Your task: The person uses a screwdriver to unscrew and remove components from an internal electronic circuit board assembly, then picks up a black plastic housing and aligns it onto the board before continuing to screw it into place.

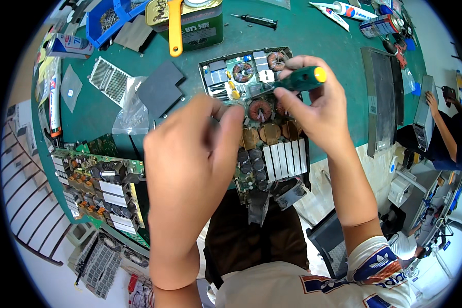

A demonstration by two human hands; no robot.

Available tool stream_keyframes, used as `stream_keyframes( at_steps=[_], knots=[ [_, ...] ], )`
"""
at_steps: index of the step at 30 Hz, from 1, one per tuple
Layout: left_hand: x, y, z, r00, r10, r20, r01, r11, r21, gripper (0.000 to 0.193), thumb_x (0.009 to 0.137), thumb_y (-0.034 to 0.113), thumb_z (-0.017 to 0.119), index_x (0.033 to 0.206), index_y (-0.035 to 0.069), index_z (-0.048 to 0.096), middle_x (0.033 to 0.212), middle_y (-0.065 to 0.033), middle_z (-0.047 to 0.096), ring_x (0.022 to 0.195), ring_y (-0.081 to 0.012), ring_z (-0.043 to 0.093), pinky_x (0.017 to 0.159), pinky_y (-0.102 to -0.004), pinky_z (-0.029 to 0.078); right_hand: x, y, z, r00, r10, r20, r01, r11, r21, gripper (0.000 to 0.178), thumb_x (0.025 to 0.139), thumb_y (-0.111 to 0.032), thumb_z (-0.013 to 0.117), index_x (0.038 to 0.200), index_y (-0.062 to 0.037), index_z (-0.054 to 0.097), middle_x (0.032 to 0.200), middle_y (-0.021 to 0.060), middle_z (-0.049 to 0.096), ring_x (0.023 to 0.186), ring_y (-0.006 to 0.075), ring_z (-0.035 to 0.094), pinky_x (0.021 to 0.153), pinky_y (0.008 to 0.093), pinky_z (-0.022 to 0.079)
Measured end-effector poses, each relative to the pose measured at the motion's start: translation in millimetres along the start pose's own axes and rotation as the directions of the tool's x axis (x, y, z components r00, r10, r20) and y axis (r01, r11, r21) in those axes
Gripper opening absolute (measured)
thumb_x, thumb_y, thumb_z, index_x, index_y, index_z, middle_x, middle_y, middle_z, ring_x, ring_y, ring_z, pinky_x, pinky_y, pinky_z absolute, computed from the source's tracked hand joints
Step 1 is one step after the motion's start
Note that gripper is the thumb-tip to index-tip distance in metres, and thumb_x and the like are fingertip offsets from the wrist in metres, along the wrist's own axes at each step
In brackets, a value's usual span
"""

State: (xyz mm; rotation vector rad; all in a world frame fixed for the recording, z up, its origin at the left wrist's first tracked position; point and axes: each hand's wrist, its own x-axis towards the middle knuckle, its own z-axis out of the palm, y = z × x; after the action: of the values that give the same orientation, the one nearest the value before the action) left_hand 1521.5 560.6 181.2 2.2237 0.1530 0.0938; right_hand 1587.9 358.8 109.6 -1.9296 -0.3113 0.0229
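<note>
Head view: right hand (324, 114) grips round-capped green screwdriver (302, 79); left hand (187, 146) curled, contents unclear.

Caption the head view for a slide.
The right hand holds a yellow-ended green screwdriver over an open, black-edged electronics unit at a green workbench; the left hand hovers nearby.

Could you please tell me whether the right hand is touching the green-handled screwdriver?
Touching: the head view shows the right hand gripping the green-handled screwdriver, its handle lying between the thumb and the fingers.
</note>
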Motion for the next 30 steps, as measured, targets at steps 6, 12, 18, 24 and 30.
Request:
stream_keyframes(
  at_steps=[6, 12, 18, 24, 30],
  knots=[
    [-50.5, -75.7, 28.4, 0.993, -0.108, 0.055, 0.107, 0.994, 0.01, 0.015, 0.092, 0.012, 0.071, 0.088, -0.001, 0.066, 0.065, -0.0073, 0.057, 0.054, -0.0115, 0.049, 0.051, -0.0275, 0.04, -9.5, 7.6, 4.4, 0.995, 0.051, -0.086, -0.044, 0.995, 0.086, 0.029, 0.088, -0.006, 0.077, 0.112, 0.0009, 0.063, 0.099, 0.0083, 0.074, 0.092, 0.0134, 0.069, 0.086, 0.0301, 0.055],
    [-39.2, -93.0, 50.6, 1.0, -0.002, 0.013, 0.001, 0.996, 0.091, 0.01, 0.088, 0.007, 0.071, 0.093, -0.001, 0.069, 0.076, -0.0123, 0.064, 0.066, -0.0233, 0.061, 0.06, -0.0341, 0.048, -6.8, 8.5, -4.0, 0.988, 0.106, -0.114, -0.086, 0.983, 0.163, 0.027, 0.091, -0.006, 0.075, 0.113, 0.0017, 0.062, 0.102, 0.0094, 0.073, 0.094, 0.0134, 0.067, 0.086, 0.0282, 0.054],
    [-9.7, -88.7, 80.6, 0.999, 0.013, 0.049, -0.021, 0.985, 0.173, 0.007, 0.083, 0.009, 0.073, 0.087, 0.004, 0.071, 0.088, -0.0105, 0.053, 0.083, -0.0314, 0.059, 0.073, -0.043, 0.048, -13.4, 9.4, -21.5, 0.972, 0.09, -0.219, -0.04, 0.974, 0.221, 0.028, 0.094, -0.006, 0.072, 0.117, 0.0005, 0.057, 0.106, 0.0114, 0.071, 0.095, 0.0133, 0.066, 0.086, 0.0279, 0.054],
    [26.0, -94.8, 102.6, 0.96, 0.156, 0.233, -0.255, 0.833, 0.491, 0.009, 0.082, 0.012, 0.071, 0.087, 0.006, 0.075, 0.092, -0.0128, 0.055, 0.091, -0.032, 0.06, 0.077, -0.0439, 0.046, -31.3, 15.0, -45.3, 0.924, 0.158, -0.349, -0.041, 0.946, 0.321, 0.025, 0.095, -0.006, 0.07, 0.116, -0.0005, 0.057, 0.106, 0.0126, 0.071, 0.092, 0.0123, 0.066, 0.08, 0.0263, 0.055],
    [36.4, -76.5, 99.5, 0.891, -0.188, 0.414, -0.001, 0.91, 0.415, 0.029, 0.082, 0.015, 0.068, 0.107, 0.001, 0.074, 0.082, -0.0231, 0.073, 0.081, -0.0388, 0.072, 0.08, -0.0456, 0.056, -28.5, 26.6, -25.1, 0.944, 0.168, -0.283, -0.066, 0.94, 0.336, 0.025, 0.093, -0.005, 0.072, 0.113, 0.0007, 0.059, 0.104, 0.012, 0.073, 0.094, 0.0153, 0.069, 0.085, 0.0303, 0.057]
  ],
)
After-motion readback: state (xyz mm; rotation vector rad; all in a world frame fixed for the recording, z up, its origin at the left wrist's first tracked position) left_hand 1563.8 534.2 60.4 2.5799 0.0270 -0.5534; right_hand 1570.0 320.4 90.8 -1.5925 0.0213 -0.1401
